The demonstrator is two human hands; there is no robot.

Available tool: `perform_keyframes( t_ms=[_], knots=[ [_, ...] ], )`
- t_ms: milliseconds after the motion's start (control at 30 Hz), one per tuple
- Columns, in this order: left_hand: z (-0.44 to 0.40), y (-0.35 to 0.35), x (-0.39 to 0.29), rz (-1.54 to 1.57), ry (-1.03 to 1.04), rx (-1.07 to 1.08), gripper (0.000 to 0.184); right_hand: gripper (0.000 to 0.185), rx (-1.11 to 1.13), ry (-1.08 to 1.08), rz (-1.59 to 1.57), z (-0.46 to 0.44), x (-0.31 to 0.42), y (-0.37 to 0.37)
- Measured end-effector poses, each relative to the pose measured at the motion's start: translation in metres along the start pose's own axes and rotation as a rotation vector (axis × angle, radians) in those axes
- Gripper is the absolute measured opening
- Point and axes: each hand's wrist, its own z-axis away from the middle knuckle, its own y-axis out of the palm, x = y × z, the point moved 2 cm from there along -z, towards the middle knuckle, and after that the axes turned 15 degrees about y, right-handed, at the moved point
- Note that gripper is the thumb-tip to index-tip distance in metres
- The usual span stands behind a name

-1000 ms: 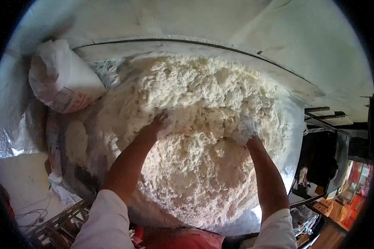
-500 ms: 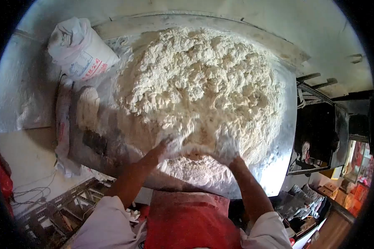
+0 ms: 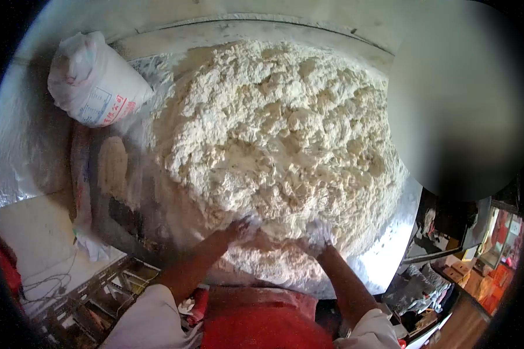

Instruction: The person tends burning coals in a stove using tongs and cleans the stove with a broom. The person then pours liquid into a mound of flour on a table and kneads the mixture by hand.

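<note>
A broad heap of pale, lumpy, floury dough (image 3: 291,122) covers most of the metal worktop (image 3: 384,256). At the near edge of the heap, my left hand (image 3: 247,225) is sunk into the dough, its floured fingers closed on it and partly hidden. My right hand (image 3: 318,235) grips the dough a short way to the right, white with flour, its fingertips buried. Between and below the wrists lies a looser, crumbly strip of the same dough.
A white sack with red and blue print (image 3: 102,87) stands at the back left. A wall lines the far side. Dark metal racking (image 3: 108,291) is low on the left. A blurred grey round shape (image 3: 460,93) blocks the upper right.
Both hands have pushed slightly into the near edge of the heap, and their blur has lessened. The view has shifted a little. The grey round shape has come into the upper right.
</note>
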Motion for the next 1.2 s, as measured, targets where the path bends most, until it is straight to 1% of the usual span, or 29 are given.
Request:
perform_keyframes(
  t_ms=[33, 100, 200, 233, 267, 333, 367, 400, 500, 533, 567, 600, 633, 667, 700, 733, 767, 800, 900, 1000, 1133, 1200],
  knots=[
    [-0.023, -0.007, -0.016, -0.004, 0.037, 0.002, 0.087, 0.038, -0.029, 0.015, -0.155, -0.021, -0.003, -0.008],
    [-0.072, -0.018, -0.055, 0.005, 0.118, 0.012, 0.088, 0.044, 0.039, -0.007, -0.104, -0.064, 0.004, -0.039],
    [-0.123, -0.031, -0.117, 0.049, 0.256, 0.020, 0.090, 0.045, 0.157, 0.152, -0.549, -0.102, 0.014, -0.102],
    [-0.131, -0.034, -0.134, 0.084, 0.300, 0.015, 0.091, 0.046, 0.179, 0.178, -0.539, -0.110, 0.022, -0.125],
    [-0.134, -0.037, -0.148, 0.125, 0.344, 0.003, 0.091, 0.045, -0.002, 0.112, -0.383, -0.121, 0.017, -0.129],
    [-0.143, -0.052, -0.153, 0.209, 0.442, 0.010, 0.093, 0.049, -0.082, 0.163, -0.417, -0.127, 0.009, -0.148],
    [-0.169, -0.085, -0.124, 0.249, 0.550, 0.100, 0.097, 0.049, -0.093, 0.160, -0.412, -0.121, 0.007, -0.151],
    [-0.164, -0.080, -0.132, 0.240, 0.566, 0.108, 0.097, 0.040, -0.170, 0.178, -0.626, -0.115, 0.004, -0.153],
    [-0.110, -0.041, -0.146, -0.531, 0.439, 0.252, 0.081, 0.035, -0.287, 0.242, -0.947, -0.091, -0.015, -0.100],
    [-0.085, -0.028, -0.141, -0.781, 0.378, 0.285, 0.076, 0.035, -0.156, 0.232, -0.549, -0.079, -0.025, -0.083],
    [-0.057, -0.017, -0.131, -1.024, 0.301, 0.314, 0.071, 0.036, -0.076, 0.234, -0.351, -0.060, -0.021, -0.074],
    [-0.036, -0.021, -0.103, -1.133, 0.245, 0.328, 0.068, 0.036, 0.000, 0.215, -0.153, -0.037, -0.008, -0.073],
    [-0.015, -0.026, -0.074, -1.242, 0.187, 0.348, 0.066, 0.036, -0.007, 0.074, -0.176, -0.004, 0.005, -0.073],
    [0.000, -0.024, -0.058, -1.243, 0.144, 0.361, 0.066, 0.036, -0.008, -0.067, -0.201, 0.025, 0.018, -0.071],
    [0.014, -0.021, -0.044, -1.181, 0.126, 0.351, 0.065, 0.036, 0.016, -0.065, -0.205, 0.041, 0.020, -0.057],
    [0.028, -0.016, -0.032, -1.067, 0.123, 0.331, 0.065, 0.029, -0.139, -0.154, -0.139, 0.056, 0.022, -0.049],
    [0.043, -0.007, -0.022, -0.909, 0.120, 0.305, 0.065, 0.027, -0.300, -0.241, -0.071, 0.072, 0.022, -0.041],
    [0.056, 0.000, -0.010, -0.758, 0.117, 0.278, 0.065, 0.017, -0.399, -0.349, -0.044, 0.080, 0.008, -0.009],
    [0.095, 0.023, 0.031, -0.420, 0.058, 0.199, 0.065, 0.021, -0.391, -0.408, 0.002, 0.113, -0.025, 0.060],
    [0.117, 0.038, 0.074, -0.240, -0.028, 0.146, 0.065, 0.022, -0.215, -0.382, -0.004, 0.141, -0.044, 0.111],
    [0.124, 0.046, 0.115, -0.141, -0.111, 0.097, 0.065, 0.024, 0.124, -0.249, -0.046, 0.156, -0.067, 0.163],
    [0.120, 0.045, 0.122, -0.127, -0.124, 0.082, 0.065, 0.025, 0.224, -0.200, -0.043, 0.150, -0.076, 0.170]
  ],
)
